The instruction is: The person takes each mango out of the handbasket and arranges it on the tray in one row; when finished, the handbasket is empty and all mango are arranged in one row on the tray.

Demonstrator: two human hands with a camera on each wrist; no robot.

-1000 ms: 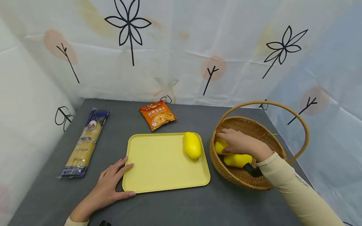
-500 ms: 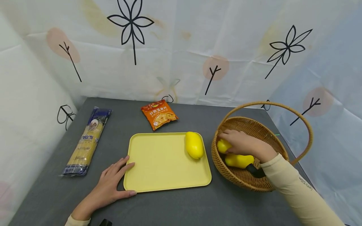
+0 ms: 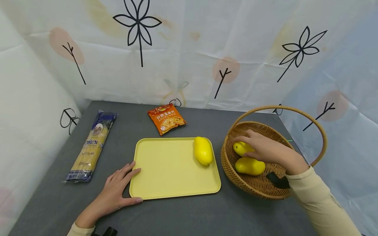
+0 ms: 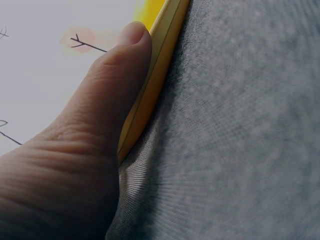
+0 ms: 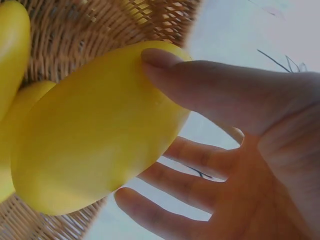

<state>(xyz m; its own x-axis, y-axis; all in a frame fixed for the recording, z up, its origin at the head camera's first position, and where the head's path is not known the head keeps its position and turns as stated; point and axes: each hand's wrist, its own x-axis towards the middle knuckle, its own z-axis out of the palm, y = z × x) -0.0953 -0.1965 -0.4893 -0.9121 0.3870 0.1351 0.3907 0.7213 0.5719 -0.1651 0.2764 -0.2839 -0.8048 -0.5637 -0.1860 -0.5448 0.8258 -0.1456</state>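
My right hand is inside the wicker basket, gripping a yellow mango-shaped fruit. The thumb lies over one end, and the other fingers reach round the far side. Another yellow fruit lies nearer the basket's front. In the right wrist view, two more yellow shapes appear at the left, partly cut off or covered. My left hand rests at the near left corner of the yellow tray, fingers spread along its left edge and thumb on its front rim. One yellow fruit lies at the tray's right side.
A long pack of noodles in blue and clear wrapping lies at the left of the grey table. Behind the tray is an orange snack bag. The basket's tall handle arches up on the right. Patterned cloth hangs behind.
My right hand has drawn back slightly to the right within the basket, shifting the gripped fruit with it. The left hand stays at the tray. The head view has shifted slightly.
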